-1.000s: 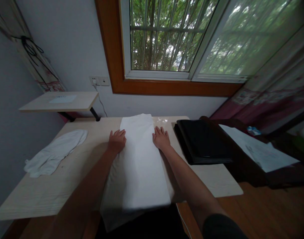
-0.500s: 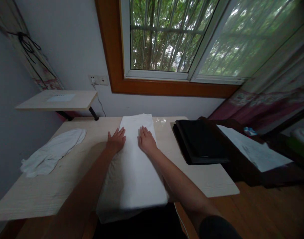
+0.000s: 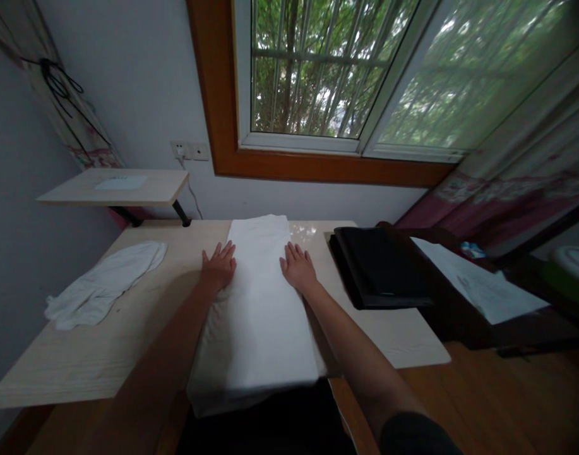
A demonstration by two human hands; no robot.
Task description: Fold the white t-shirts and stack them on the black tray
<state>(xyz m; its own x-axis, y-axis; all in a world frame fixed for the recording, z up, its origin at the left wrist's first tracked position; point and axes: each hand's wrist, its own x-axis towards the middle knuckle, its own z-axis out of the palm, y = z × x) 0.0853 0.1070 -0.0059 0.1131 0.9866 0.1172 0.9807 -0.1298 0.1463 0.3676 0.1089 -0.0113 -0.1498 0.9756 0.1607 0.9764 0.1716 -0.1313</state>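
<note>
A long white cloth (image 3: pixel 265 316), folded into a strip, lies flat on the pale wooden table (image 3: pixel 142 341) in front of me. Its near end hangs over the table's front edge. My left hand (image 3: pixel 218 266) rests flat at the cloth's left edge with fingers spread. Across from it, my right hand (image 3: pixel 298 268) lies on the right edge, fingers stretched out and palm down. Neither hand grips anything.
Crumpled white fabric (image 3: pixel 107 284) lies on the table's left part, below a small raised shelf (image 3: pixel 113 186). To the right sits a black folder-like item (image 3: pixel 381 268). Beyond it, a white sheet (image 3: pixel 478 284) lies on a dark surface. A window (image 3: pixel 317 82) is behind the table.
My right hand has slid rightwards from the cloth's middle to its right edge. My left hand has stayed nearly in place. The view has shifted slightly.
</note>
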